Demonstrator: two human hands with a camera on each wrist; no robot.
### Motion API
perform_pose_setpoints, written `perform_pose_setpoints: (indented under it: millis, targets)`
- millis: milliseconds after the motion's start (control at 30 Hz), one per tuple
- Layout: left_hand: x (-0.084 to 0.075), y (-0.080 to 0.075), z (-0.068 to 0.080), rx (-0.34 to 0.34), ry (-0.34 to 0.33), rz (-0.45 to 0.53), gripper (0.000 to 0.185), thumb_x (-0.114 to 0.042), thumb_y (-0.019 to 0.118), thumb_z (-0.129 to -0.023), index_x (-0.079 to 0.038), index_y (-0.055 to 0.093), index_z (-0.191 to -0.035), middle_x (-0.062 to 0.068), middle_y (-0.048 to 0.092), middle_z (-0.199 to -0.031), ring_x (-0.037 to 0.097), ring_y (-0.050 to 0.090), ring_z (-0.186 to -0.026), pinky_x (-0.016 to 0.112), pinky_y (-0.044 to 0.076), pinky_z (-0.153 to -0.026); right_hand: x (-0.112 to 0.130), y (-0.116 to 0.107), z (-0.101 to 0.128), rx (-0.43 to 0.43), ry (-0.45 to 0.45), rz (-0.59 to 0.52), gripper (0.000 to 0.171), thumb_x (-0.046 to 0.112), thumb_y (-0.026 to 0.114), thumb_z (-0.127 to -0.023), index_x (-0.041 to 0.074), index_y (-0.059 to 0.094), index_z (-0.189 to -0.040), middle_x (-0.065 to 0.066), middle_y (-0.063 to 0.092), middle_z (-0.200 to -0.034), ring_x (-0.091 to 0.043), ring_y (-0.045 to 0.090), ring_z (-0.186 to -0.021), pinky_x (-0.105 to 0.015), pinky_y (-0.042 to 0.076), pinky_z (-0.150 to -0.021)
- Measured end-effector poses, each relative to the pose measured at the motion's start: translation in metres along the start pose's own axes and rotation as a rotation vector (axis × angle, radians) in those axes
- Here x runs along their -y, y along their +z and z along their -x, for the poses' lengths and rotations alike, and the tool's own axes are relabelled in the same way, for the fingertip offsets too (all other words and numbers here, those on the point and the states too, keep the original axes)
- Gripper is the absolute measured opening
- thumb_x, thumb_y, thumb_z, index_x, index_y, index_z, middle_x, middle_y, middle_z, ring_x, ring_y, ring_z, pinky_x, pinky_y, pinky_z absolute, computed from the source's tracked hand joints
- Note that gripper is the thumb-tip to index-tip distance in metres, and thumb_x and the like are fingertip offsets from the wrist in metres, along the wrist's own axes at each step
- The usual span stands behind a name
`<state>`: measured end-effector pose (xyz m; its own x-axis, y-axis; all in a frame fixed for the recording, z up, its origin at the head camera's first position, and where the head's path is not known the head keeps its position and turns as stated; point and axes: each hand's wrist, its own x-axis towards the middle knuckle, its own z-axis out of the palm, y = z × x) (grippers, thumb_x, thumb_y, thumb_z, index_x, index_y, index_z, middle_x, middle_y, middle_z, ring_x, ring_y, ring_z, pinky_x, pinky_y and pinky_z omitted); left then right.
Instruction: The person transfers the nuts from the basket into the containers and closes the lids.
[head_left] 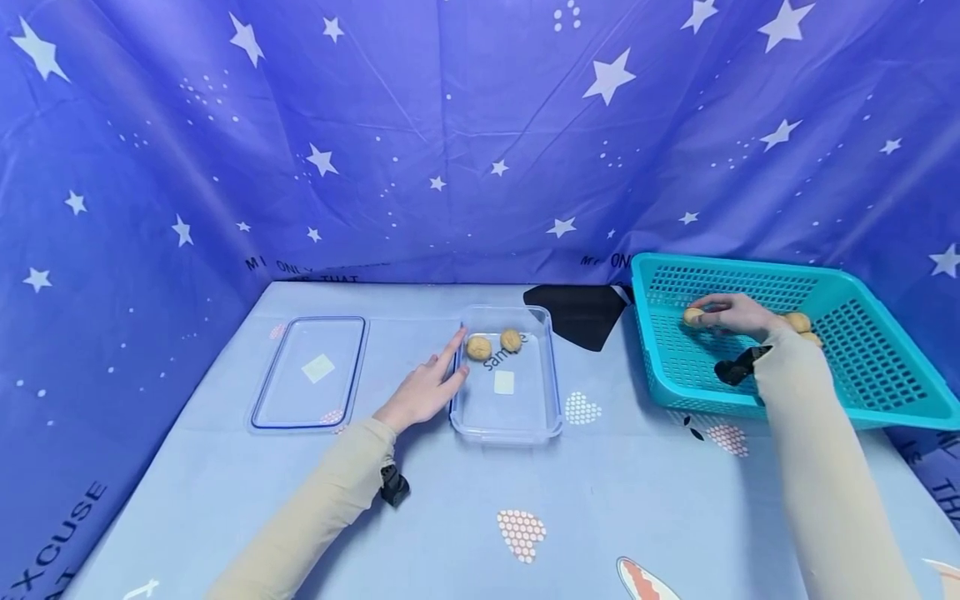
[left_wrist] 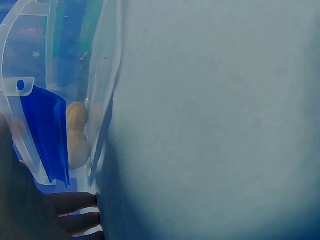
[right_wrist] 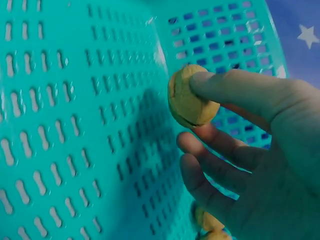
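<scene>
Between thumb and fingers my right hand (head_left: 738,315) pinches a walnut (right_wrist: 192,97) inside the turquoise basket (head_left: 697,404). More walnuts (head_left: 798,322) lie in that basket, partly hidden behind the wrist. My left hand (head_left: 423,390) rests with extended fingers at the left side of a clear plastic container (head_left: 506,429). Two walnuts (head_left: 478,347) sit in the container toward its back. In the left wrist view, a blue clip flap (left_wrist: 47,132) hangs on the container's side beside the left hand (left_wrist: 75,212).
A clear lid (head_left: 292,396) with a blue seal and a pale square label lies left of the container. Behind, a black patch (head_left: 581,312) shows between container and basket. A blue star-printed curtain (head_left: 450,125) closes off the back and sides of the table.
</scene>
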<state>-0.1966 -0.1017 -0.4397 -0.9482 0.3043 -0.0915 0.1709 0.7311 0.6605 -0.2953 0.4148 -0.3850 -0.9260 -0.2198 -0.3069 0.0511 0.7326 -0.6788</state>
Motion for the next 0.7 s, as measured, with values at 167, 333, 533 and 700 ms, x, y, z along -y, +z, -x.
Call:
perform_pose_setpoints:
  millis: [167, 333, 533, 700]
  targets:
    - [0.0, -0.001, 0.0, 0.0, -0.001, 0.002, 0.062, -0.048, 0.037, -0.102, -0.039, 0.006, -0.155, 0.009, 0.03, -0.153, 0.043, 0.027, -0.137, 0.068, 0.024, -0.103, 0.011, 0.001, -0.001, -0.028, -0.026, -0.032, 0.055, 0.023, 0.053, -0.101, -0.012, 0.037, -0.14, -0.038, 0.04, -0.136, -0.033, 0.053, -0.114, -0.051, 0.049, -0.092]
    - [0.001, 0.0, 0.0, 0.001, 0.004, -0.006, 0.062, -0.047, 0.036, -0.102, -0.038, 0.006, -0.155, 0.011, 0.03, -0.153, 0.043, 0.027, -0.137, 0.069, 0.024, -0.103, 0.021, 0.0, -0.002, -0.039, -0.04, -0.053, 0.056, 0.024, 0.052, -0.101, -0.011, 0.035, -0.141, -0.036, 0.039, -0.137, -0.018, 0.056, -0.106, -0.048, 0.05, -0.092]
    - [0.001, 0.0, 0.001, 0.001, 0.005, -0.003, 0.062, -0.047, 0.036, -0.102, -0.04, 0.005, -0.155, 0.011, 0.03, -0.153, 0.044, 0.027, -0.137, 0.07, 0.023, -0.103, 0.035, -0.003, 0.0, -0.073, -0.073, -0.073, 0.055, 0.023, 0.052, -0.101, -0.011, 0.035, -0.141, -0.035, 0.038, -0.137, -0.013, 0.056, -0.102, -0.046, 0.05, -0.092]
    - [0.001, 0.0, 0.001, -0.001, 0.002, 0.004, 0.062, -0.048, 0.036, -0.102, -0.04, 0.006, -0.155, 0.01, 0.031, -0.153, 0.042, 0.026, -0.137, 0.069, 0.022, -0.104, 0.047, -0.003, 0.004, -0.098, -0.091, -0.062, 0.055, 0.026, 0.053, -0.101, -0.009, 0.038, -0.141, -0.03, 0.041, -0.135, -0.029, 0.054, -0.11, -0.046, 0.05, -0.092]
